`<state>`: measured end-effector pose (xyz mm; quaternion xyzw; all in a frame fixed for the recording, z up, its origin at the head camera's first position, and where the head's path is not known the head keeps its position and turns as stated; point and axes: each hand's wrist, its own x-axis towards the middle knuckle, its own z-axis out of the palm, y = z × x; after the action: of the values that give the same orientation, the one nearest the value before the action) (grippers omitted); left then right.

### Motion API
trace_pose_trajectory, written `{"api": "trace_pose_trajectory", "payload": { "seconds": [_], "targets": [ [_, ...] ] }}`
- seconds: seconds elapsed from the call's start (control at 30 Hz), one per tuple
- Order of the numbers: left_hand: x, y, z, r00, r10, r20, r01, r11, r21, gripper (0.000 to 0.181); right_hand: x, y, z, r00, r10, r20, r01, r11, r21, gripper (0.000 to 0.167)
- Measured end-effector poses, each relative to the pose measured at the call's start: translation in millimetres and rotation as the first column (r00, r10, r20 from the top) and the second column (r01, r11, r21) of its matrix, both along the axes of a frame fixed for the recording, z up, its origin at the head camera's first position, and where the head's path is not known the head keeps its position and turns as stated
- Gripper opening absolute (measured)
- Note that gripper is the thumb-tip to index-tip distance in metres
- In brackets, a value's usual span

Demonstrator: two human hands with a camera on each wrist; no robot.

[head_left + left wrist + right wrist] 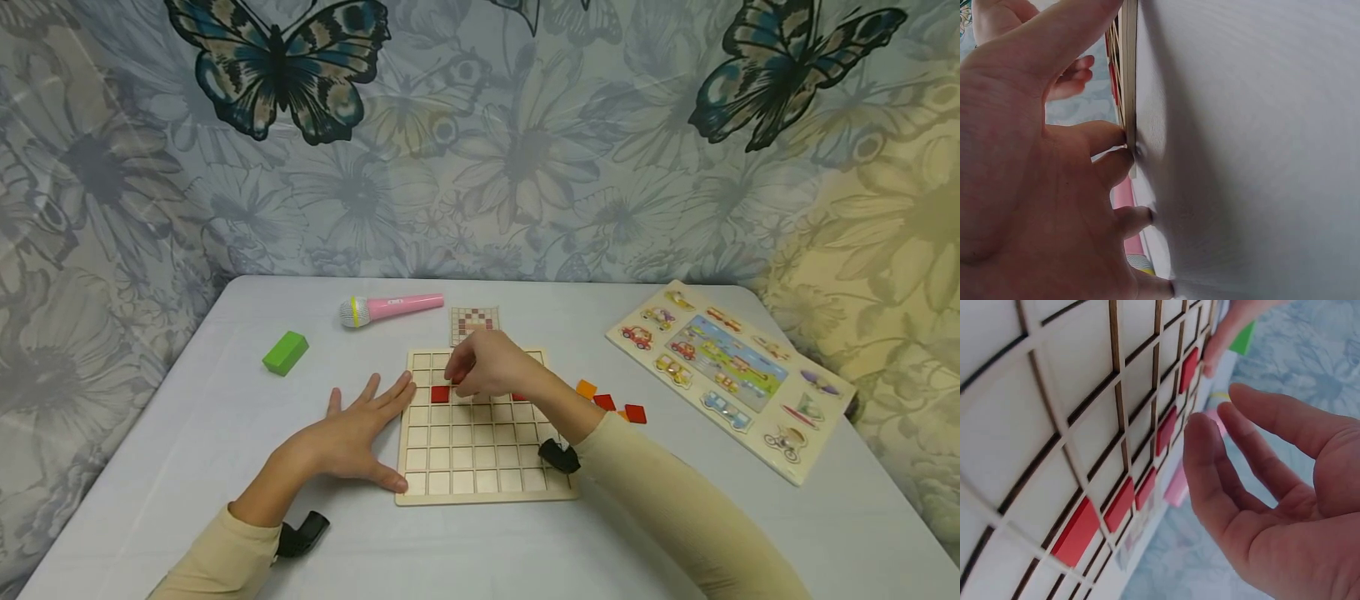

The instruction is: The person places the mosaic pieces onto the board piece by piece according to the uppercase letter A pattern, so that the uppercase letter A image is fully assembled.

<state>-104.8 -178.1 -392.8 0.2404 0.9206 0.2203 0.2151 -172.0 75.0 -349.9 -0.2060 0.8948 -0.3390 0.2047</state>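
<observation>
A square wooden grid board [480, 458] lies on the table with several red tiles set in its cells; one red tile [440, 394] shows left of my right hand. Over the board's far part is my right hand [491, 365], its fingers loosely bent. In the right wrist view, nothing shows between the fingertips, and another red tile [1166, 431] sits in the grid close by. My left hand [352, 435] has its fingers spread, the thumb and a fingertip touching the board's left edge. The right hand hides some far cells.
Behind the board lies a small pattern card [474, 323]. A pink toy microphone [405, 306] and a green block [286, 353] are at the left. Loose red tiles [635, 414] and orange tiles [586, 389] lie right of the board, near a vehicle puzzle board [806, 433].
</observation>
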Motion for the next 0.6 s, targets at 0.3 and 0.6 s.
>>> {"api": "trace_pose_trajectory", "payload": {
  "seconds": [0.3, 0.6],
  "targets": [
    [0.3, 1.3, 0.1, 1.000, -0.004, -0.016, 0.004, 1.000, -0.016, 0.135, 11.3, 35.8, 7.5, 0.999, -0.048, -0.003, 0.048, 0.999, -0.018, 0.017],
    [0.9, 2.3, 0.5, 0.999, -0.004, -0.032, 0.003, 1.000, -0.030, 0.136, 19.6, 70.6, 12.6, 0.993, -0.098, -0.058, 0.095, 0.994, -0.045, 0.018]
  ]
}}
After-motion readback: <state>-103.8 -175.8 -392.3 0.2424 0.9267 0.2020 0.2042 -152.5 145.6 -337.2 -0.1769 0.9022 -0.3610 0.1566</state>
